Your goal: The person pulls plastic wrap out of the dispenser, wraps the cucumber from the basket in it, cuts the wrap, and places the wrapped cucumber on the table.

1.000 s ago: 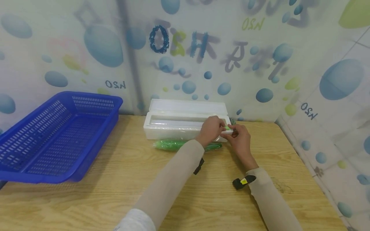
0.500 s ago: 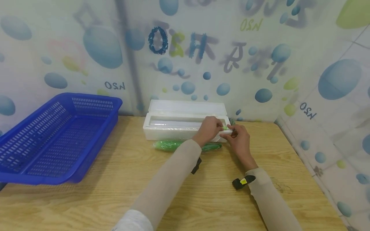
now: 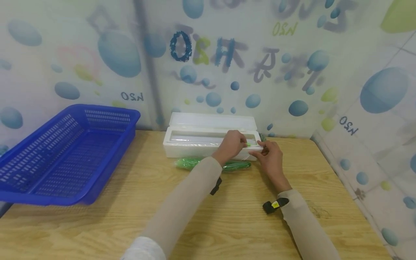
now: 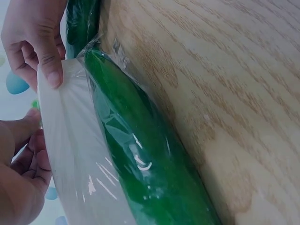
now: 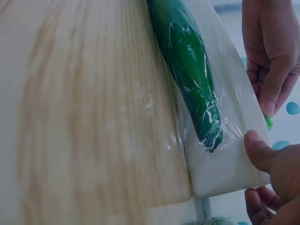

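At the back of the table is a long white foam box (image 3: pixel 188 150) with its lid (image 3: pixel 212 121) raised behind it. My left hand (image 3: pixel 232 144) pinches a small bright green slider (image 3: pixel 248 144) at the front rim of the box, near its right end. The slider also shows at the left fingertips in the right wrist view. My right hand (image 3: pixel 272 155) grips the box's right front corner, thumb (image 5: pixel 258 150) pressed on its face. In front of the box lies a long green cucumber (image 4: pixel 136 136) under clear plastic film (image 5: pixel 229 79), partly hidden by my left forearm in the head view.
A blue perforated plastic basket (image 3: pixel 112 159) stands at the left of the wooden table (image 3: pixel 247 224). Another wrapped green item (image 3: pixel 262 137) lies behind the box's right end. A patterned wall (image 3: pixel 211 83) rises close behind the box, and a second wall borders the right.
My left hand and the green slider have moved left along the box's front rim. My right hand stays at the right corner.
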`<state>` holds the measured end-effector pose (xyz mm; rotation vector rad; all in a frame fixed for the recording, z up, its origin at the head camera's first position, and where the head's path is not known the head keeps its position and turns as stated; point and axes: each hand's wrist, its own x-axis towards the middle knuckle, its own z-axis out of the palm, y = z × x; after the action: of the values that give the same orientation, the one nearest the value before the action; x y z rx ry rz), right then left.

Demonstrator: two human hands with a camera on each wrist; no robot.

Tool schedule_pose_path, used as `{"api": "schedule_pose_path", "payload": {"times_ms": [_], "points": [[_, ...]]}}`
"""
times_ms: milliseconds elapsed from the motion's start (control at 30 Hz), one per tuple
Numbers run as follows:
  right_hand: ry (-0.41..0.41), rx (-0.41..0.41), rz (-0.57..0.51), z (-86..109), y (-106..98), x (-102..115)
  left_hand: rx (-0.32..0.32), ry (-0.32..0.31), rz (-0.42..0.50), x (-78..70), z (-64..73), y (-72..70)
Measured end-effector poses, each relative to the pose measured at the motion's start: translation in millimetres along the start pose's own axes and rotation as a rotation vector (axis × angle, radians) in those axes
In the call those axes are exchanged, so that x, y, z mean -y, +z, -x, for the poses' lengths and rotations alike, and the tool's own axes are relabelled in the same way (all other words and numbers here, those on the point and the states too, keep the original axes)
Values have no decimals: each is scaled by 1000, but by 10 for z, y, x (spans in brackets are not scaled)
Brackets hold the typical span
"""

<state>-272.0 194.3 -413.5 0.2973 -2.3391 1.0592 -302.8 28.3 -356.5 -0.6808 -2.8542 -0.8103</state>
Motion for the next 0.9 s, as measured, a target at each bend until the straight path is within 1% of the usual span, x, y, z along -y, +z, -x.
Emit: {"api": "schedule_pose_path", "payload": {"times_ms": [233,467,733,900], "points": [[10,11,7,-1,-11,2,1,-8,14,36,48,-42],[32,19,0,-2,-10,6,3,-25,9,87,75,-41],[37,24,2,9,2,6,-4,-9,33,137,117,-92],[44,23,11,9,5,1,4,-4,51,172,135,-109]]}}
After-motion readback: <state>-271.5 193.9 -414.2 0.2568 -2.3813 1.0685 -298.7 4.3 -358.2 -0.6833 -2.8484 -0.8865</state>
